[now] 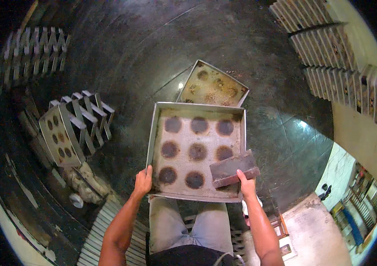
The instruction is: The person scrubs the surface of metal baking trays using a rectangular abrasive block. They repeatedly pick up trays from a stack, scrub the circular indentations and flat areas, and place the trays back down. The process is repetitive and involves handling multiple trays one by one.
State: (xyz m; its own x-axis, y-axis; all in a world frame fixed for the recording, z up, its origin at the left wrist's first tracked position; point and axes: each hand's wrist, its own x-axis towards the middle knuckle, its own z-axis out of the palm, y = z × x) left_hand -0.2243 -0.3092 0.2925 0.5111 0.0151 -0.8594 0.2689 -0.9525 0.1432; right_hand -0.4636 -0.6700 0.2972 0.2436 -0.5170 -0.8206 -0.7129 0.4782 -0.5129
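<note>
A square, shallow metal baking tray rests tilted over my knees, its pale brown bottom marked with several dark round scorch spots. My left hand is closed round the tray's left wall near the lower corner. At the lower right corner my right hand grips a scraper with a wide, flat dark blade and a thick reddish-brown edge. The blade lies over the tray's bottom; whether it touches cannot be told. Just beyond sits a second tray, stained yellow-brown with crumbs in it, partly hidden by the first.
Crisscrossed trays stand in stacks at the left and far left. More stacked trays line the right side. A dark, shiny floor spreads around me. Slatted grey metal lies by my left arm.
</note>
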